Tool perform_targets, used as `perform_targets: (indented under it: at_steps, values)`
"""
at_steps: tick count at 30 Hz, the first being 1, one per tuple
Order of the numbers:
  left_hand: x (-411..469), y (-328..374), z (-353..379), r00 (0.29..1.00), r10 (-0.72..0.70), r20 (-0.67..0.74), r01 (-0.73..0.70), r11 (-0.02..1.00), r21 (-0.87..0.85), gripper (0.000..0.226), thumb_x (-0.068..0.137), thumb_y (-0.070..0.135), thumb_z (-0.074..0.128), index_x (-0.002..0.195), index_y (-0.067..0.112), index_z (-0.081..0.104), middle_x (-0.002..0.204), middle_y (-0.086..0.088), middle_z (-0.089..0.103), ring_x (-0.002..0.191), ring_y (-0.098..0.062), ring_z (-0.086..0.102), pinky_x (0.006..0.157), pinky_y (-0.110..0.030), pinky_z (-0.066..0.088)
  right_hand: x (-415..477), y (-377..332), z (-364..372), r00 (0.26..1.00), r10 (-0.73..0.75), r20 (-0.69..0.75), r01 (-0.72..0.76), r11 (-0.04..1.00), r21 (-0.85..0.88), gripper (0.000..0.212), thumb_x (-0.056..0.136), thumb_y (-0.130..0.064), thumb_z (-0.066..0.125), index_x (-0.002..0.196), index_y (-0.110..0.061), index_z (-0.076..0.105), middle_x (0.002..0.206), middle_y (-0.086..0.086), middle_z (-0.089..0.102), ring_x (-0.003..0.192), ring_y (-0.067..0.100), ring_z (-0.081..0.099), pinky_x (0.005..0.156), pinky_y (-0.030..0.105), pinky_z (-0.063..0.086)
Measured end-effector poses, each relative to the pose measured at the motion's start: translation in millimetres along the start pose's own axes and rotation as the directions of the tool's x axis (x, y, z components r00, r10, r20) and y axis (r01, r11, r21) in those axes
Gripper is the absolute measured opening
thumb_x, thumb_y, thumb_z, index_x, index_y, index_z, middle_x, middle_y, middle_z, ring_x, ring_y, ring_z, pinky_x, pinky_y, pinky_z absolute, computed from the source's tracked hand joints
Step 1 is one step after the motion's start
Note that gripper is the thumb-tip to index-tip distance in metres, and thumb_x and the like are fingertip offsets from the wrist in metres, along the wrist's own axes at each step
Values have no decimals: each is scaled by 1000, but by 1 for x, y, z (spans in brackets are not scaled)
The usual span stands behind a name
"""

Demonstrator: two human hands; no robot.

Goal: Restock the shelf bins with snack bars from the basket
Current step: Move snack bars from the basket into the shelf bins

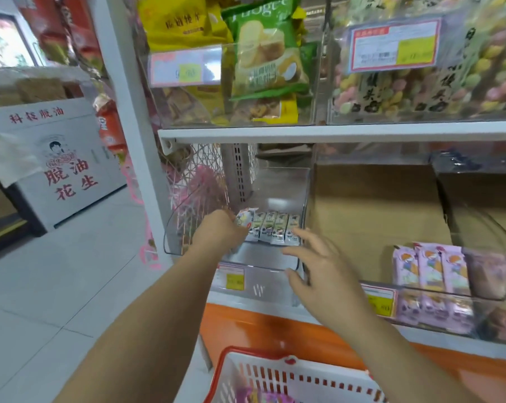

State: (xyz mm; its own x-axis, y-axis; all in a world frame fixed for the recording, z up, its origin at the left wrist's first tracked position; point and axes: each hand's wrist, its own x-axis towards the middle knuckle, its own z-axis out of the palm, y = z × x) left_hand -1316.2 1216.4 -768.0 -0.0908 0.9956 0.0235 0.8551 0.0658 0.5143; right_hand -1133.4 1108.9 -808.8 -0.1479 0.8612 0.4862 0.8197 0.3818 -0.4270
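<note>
On the lower shelf point(275, 311), a clear bin point(263, 264) holds a row of snack bars point(275, 228) above the red basket point(246, 351). Left hand point(219, 231) pinches 1 more bar point(244, 220) at the row's left end; right hand point(324, 269) hovers, fingers spread, empty. Light, slick wrappers probably slip, so grip mid-length.

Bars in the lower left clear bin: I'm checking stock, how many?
5: four bars standing in a row, one at its left end in the left hand's grip. More may hide.
</note>
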Motion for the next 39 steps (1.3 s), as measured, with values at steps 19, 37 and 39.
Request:
perform_targets:
  at_steps: [19, 37, 39]
  values:
    - [35, -18, 29, 981, -15, 196, -95, 835, 542, 14, 85, 16, 56, 73, 9, 54, 78, -5, 55, 73, -24, 54, 76, -37, 52, -5, 3, 10, 995, -62, -81, 59, 997, -43, 21, 72, -17, 74, 90, -29, 71, 137, 0, 53, 129, 25, 49, 97, 40, 45]
    - [-206, -101, 156, 958, 216, -190, -267, 915, -302, 15, 86, 11, 55, 90, 23, 64, 89, 8, 60, 78, -6, 56, 73, -29, 46, -144, 51, 35, 809, 96, 580, 20, 981, -191, 23, 94, -22, 46, 109, -22, 64, 109, -4, 65, 96, 17, 59, 80, 30, 48]
    - [-218, -116, 183, 966, 255, -30, -255, 934, -249, 17, 82, 18, 51, 90, 18, 67, 89, 3, 61, 83, -17, 60, 74, -32, 47, -166, 70, 44, 668, 241, 704, -67, 962, -266, 24, 95, -22, 46, 113, -22, 62, 111, -2, 65, 90, 16, 59, 78, 29, 48]
